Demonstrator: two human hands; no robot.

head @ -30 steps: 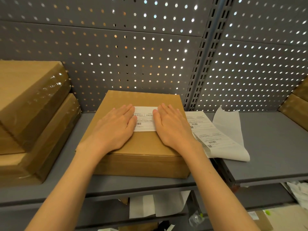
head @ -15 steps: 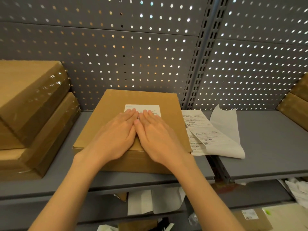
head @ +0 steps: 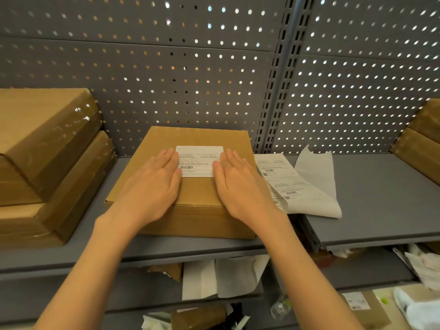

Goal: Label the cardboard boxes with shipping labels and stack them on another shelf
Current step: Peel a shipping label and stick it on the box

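Note:
A flat brown cardboard box (head: 197,136) lies on the grey shelf (head: 371,206) in front of me. A white shipping label (head: 198,158) with barcode and print is on its top. My left hand (head: 152,186) lies flat on the box, fingers together, covering the label's left edge. My right hand (head: 240,184) lies flat on the label's right edge. Neither hand grips anything. A strip of further labels (head: 278,177) on curled backing paper (head: 316,177) rests on the shelf just right of the box.
Two taped cardboard boxes (head: 45,144) are stacked at the left, and more boxes (head: 421,141) stand at the far right. A grey perforated back panel (head: 190,75) rises behind. Lower shelves hold loose papers (head: 221,277) and a labelled package (head: 364,306).
My hands were side by side over the middle of the label; now they have slid apart to its left and right edges, uncovering the printed centre.

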